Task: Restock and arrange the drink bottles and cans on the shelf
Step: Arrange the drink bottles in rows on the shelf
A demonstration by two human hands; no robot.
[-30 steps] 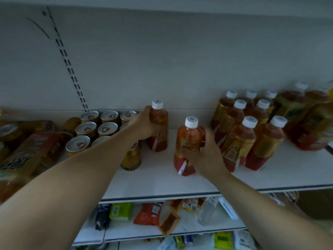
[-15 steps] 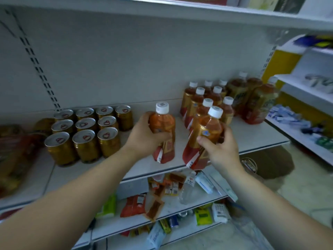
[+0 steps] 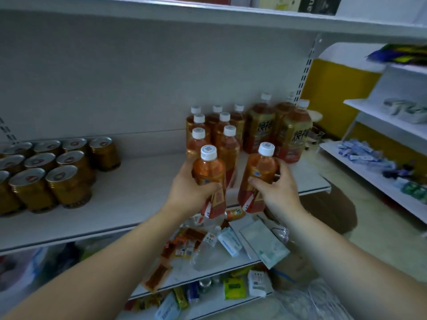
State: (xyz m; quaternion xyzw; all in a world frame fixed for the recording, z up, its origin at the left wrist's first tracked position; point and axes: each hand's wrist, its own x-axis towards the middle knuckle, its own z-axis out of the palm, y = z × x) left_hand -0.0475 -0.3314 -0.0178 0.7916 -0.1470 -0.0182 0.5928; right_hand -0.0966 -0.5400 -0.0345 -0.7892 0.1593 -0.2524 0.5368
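Note:
My left hand [image 3: 190, 192] grips an orange tea bottle [image 3: 209, 172] with a white cap, lifted over the front edge of the white shelf [image 3: 120, 204]. My right hand [image 3: 276, 191] grips a second orange tea bottle [image 3: 260, 172] of the same kind, just to the right of the first. Right behind them, several small tea bottles [image 3: 221, 137] stand in rows on the shelf. To their right stand larger tea bottles [image 3: 293, 132] with gold labels. Several gold cans [image 3: 53, 172] are grouped at the shelf's left.
The lower shelf [image 3: 208, 269] holds scattered packets, a clear bottle and small boxes. Another white shelf unit [image 3: 379, 172] with small goods stands at the right, in front of a yellow wall. An upper shelf board [image 3: 208, 17] runs overhead. A brown cardboard piece lies on the floor.
Both hands have carried their bottles rightward and forward, off the shelf's middle to in front of the small bottle rows. The view has swung right, and the cans now lie far left.

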